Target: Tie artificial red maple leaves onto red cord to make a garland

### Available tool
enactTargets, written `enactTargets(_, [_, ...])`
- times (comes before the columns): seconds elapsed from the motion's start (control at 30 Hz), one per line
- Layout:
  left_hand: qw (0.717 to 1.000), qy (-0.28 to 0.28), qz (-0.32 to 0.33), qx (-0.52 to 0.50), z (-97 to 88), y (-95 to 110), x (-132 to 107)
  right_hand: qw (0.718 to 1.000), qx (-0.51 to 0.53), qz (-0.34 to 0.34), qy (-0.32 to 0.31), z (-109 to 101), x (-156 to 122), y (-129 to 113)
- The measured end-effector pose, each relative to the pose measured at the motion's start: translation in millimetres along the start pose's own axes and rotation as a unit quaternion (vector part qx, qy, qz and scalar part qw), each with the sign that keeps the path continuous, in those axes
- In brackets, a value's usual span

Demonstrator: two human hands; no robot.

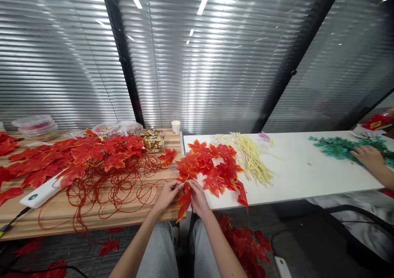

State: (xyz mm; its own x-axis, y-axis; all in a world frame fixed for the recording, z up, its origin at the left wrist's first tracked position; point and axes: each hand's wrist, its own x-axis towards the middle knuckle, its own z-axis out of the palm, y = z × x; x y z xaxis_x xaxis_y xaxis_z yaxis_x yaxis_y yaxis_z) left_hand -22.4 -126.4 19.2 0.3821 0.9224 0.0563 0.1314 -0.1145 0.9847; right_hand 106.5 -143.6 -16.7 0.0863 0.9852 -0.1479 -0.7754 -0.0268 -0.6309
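Observation:
Both hands meet at the front edge where the wooden and white tables join. My left hand (168, 194) pinches with its fingers at an orange-red artificial maple leaf (184, 204) that hangs over the edge. Close beside it, my right hand (198, 197) is closed on the same leaf near its stem; the exact grip is partly hidden by the fingers. A garland of red maple leaves (215, 183) lies in a loop on the white table just beyond my hands. To the left spreads a tangle of thin red cord (113, 192), one strand running toward my left hand.
More red leaves (86, 151) and a white power strip (43, 192) cover the wooden table (147, 215). Behind are gold packets (153, 140) and a paper cup (175, 126). Yellow strands (252, 159) lie rightward. Another person's hand (369, 159) touches green foliage (334, 147). Leaves (246, 245) litter the floor.

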Motion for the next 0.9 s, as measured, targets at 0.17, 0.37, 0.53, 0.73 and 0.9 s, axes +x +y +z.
enactTargets(0.17, [1.000,0.008,0.007,-0.013,-0.2,-6.2,1.9,1.000,-0.015,0.008,-0.012,-0.4,-0.4,1.2])
enactTargets(0.37, [1.000,0.015,0.018,-0.014,-1.3,-10.2,2.4,1.000,-0.023,0.009,-0.006,-1.3,-0.2,2.4])
enactTargets(0.53, [1.000,0.012,0.017,-0.009,-1.1,-6.2,-0.1,1.000,-0.019,0.013,-0.007,-1.4,-1.4,2.5])
enactTargets(0.73, [1.000,0.010,0.025,-0.011,-0.7,-3.1,-1.2,0.999,-0.030,0.022,-0.006,-0.5,-2.5,1.2])
enactTargets(0.9, [0.999,0.010,0.027,-0.022,-0.3,-5.1,0.1,0.999,-0.019,0.030,-0.005,0.7,-2.3,0.0])
